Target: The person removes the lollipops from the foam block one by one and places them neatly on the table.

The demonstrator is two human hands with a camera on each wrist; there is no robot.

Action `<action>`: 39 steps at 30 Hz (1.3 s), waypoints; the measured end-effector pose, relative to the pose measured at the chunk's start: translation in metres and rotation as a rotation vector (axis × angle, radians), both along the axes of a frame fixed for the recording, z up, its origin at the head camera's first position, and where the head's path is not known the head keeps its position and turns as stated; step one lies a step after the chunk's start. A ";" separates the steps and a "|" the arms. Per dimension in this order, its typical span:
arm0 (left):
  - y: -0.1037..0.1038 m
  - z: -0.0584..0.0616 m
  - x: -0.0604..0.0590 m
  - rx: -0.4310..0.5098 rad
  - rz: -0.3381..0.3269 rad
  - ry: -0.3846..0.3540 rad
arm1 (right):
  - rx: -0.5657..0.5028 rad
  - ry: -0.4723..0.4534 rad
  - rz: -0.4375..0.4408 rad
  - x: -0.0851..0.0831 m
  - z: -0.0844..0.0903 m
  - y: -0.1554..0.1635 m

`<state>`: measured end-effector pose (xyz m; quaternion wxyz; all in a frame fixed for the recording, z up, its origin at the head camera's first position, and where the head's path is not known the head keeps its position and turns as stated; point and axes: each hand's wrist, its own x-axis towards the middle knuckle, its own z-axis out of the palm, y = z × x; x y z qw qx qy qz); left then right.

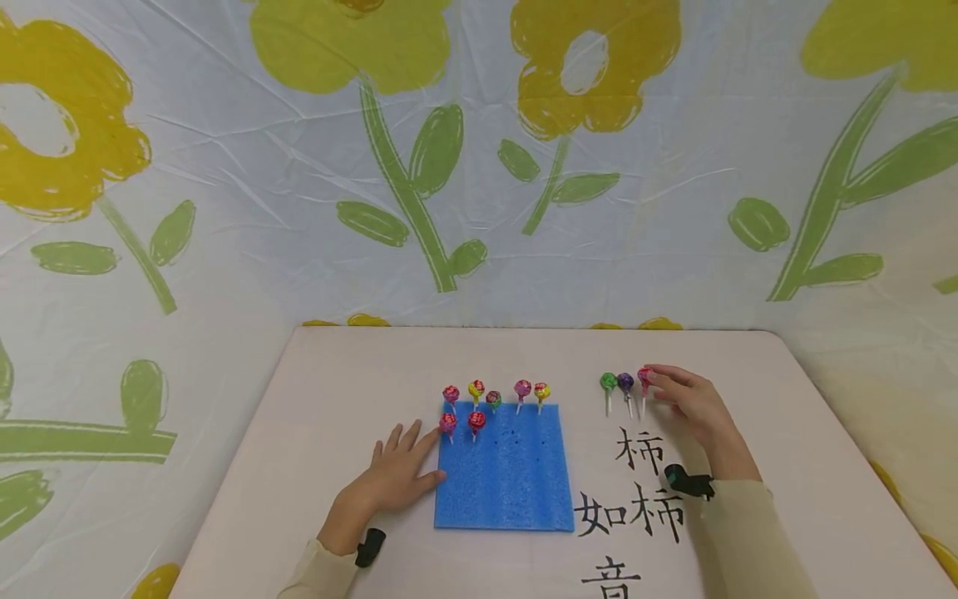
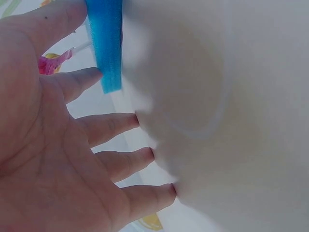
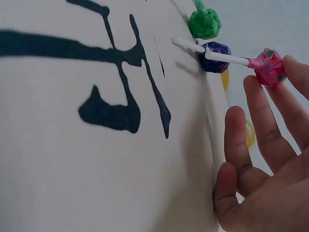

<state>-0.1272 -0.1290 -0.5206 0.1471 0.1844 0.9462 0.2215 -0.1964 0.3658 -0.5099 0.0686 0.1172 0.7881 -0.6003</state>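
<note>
At the back right of the table, my right hand (image 1: 694,405) pinches a pink lollipop (image 3: 269,67) by its wrapped head, the white stick pointing away from the palm. Beside it lie a purple lollipop (image 1: 625,383) and a green lollipop (image 1: 609,382). My left hand (image 1: 400,476) is spread with straight fingers at the left edge of a blue foam board (image 1: 509,491); its thumb and index fingertip touch the board's side, and the other fingertips rest on the table. Several lollipops stand in the board's back part, among them a red one (image 1: 476,421) and a yellow one (image 1: 476,388).
Small holes dot the board's upper right area. Black written characters (image 1: 639,507) mark the pale tabletop (image 1: 337,374) right of the board. A white cloth with printed flowers (image 1: 599,249) hangs behind the table and along both sides.
</note>
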 end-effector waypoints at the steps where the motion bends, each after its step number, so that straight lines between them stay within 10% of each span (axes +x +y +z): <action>1: 0.000 -0.001 0.000 -0.003 0.000 0.000 | 0.006 -0.003 0.001 -0.001 -0.001 0.000; 39: 0.001 0.003 0.002 -0.005 0.002 0.004 | 0.271 0.011 -0.080 -0.015 -0.020 -0.015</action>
